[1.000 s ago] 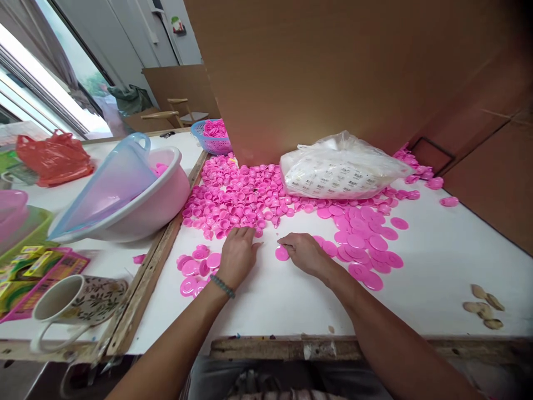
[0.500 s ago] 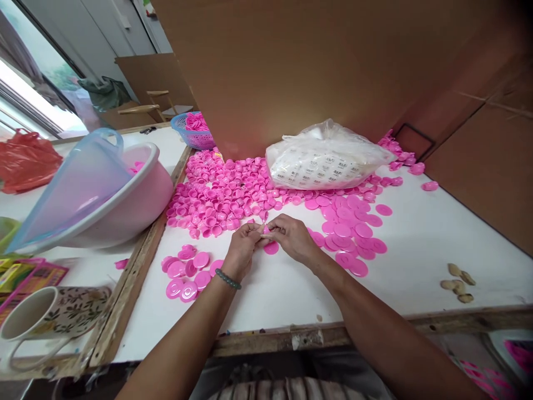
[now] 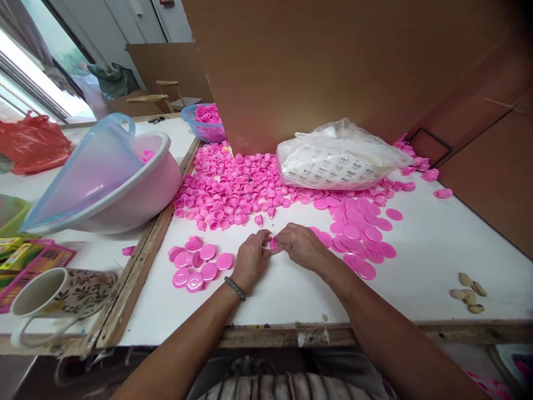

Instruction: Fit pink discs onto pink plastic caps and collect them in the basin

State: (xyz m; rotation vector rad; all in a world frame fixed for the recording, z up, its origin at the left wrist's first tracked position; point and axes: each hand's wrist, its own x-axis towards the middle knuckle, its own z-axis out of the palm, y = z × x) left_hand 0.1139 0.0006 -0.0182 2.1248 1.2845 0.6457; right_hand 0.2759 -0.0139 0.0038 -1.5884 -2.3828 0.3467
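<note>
Above the white tabletop, my left hand (image 3: 252, 260) and my right hand (image 3: 300, 244) meet at the middle, fingers pinched. Between them shows a small pink toy cup (image 3: 273, 243), mostly covered by my right fingers. The thin edge of a pink saucer (image 3: 275, 251) lies under it, at my left fingertips. A single loose cup (image 3: 259, 220) sits just beyond my hands, before a large heap of pink toy cups (image 3: 233, 191). Flat pink saucers (image 3: 352, 230) overlap to the right of my right hand. Several saucers, some possibly with cups, form a smaller group (image 3: 200, 264) left of my left hand.
A clear plastic bag of printed white packets (image 3: 333, 164) leans against a tall cardboard box (image 3: 325, 66). Leftward, past a wooden strip (image 3: 145, 250), are a tilted basin (image 3: 158, 183) and a floral mug (image 3: 62, 291). Peanut shells (image 3: 468, 291) lie at right.
My hands have come slightly nearer. The saucer that lay beneath them is now up at my fingers with the cup. The whole view has shifted a little.
</note>
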